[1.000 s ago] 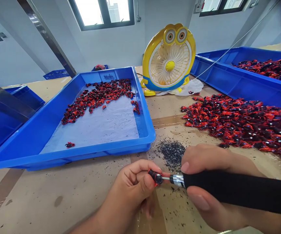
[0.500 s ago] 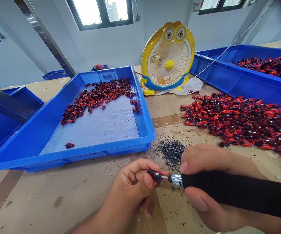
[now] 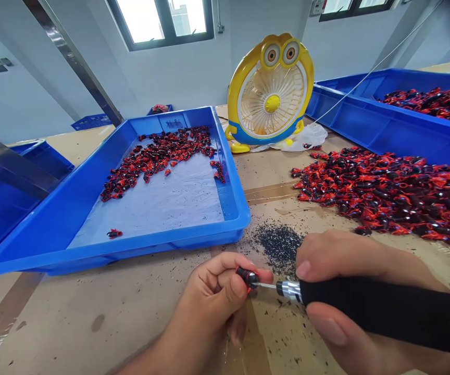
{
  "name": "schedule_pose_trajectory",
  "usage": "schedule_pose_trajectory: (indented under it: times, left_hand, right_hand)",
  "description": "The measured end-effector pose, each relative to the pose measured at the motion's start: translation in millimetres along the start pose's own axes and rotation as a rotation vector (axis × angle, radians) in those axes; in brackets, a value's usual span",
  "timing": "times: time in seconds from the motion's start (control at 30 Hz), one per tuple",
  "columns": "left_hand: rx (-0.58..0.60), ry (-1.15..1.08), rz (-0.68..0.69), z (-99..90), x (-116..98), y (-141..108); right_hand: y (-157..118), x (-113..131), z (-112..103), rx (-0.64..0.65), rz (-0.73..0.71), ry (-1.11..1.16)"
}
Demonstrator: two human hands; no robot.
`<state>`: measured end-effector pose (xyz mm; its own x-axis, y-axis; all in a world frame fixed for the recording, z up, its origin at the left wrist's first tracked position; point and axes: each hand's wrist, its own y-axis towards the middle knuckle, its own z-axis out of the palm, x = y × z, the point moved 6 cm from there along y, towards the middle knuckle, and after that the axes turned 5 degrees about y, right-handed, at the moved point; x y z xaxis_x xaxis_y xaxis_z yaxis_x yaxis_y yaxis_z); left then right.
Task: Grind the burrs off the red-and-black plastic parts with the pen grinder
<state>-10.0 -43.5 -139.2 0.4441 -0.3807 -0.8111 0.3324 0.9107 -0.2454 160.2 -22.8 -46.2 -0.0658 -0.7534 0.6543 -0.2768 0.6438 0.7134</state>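
Observation:
My left hand [image 3: 217, 299] is closed, pinching a small red-and-black plastic part [image 3: 247, 277] between thumb and fingers above the table. From the right, my right hand [image 3: 342, 265] wraps round the black grip of an electric screwdriver [image 3: 381, 307]. Its silver collar and thin bit point left, and the bit's tip meets the dark end of the part. Whether the tip sits inside the part or only touches it, I cannot tell. Just behind the bit lies a heap of tiny dark bits [image 3: 277, 242], scattered toward the edges.
A blue tray [image 3: 131, 250] with a white liner holds many red-and-black parts. A large pile of similar parts [image 3: 385, 192] lies at the right, before another blue tray [image 3: 381, 122]. A yellow fan [image 3: 272, 104] stands behind. A metal post [image 3: 80, 67] slants at the left.
The screwdriver and my right hand have shifted slightly right, and more of the thin bit shows between the collar and the part. My left hand keeps its pinch.

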Motion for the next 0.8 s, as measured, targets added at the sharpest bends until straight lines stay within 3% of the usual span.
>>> schedule_pose_trajectory:
  times: [0.23,0.47,0.8]
  left_hand:
    - [-0.070,0.021,-0.005,-0.8,-0.4,-2.2]
    - [-0.053,0.010,0.004,1.3,-1.8,-1.5]
    - [-0.089,0.029,-0.022,-0.5,-0.7,-1.9]
  right_hand:
    - [-4.4,-2.0,0.2,-0.091,0.001,-0.049]
    - [9.1,2.3,-4.9,0.134,-0.066,-0.125]
    - [8.1,-0.7,-7.6,0.163,-0.053,-0.087]
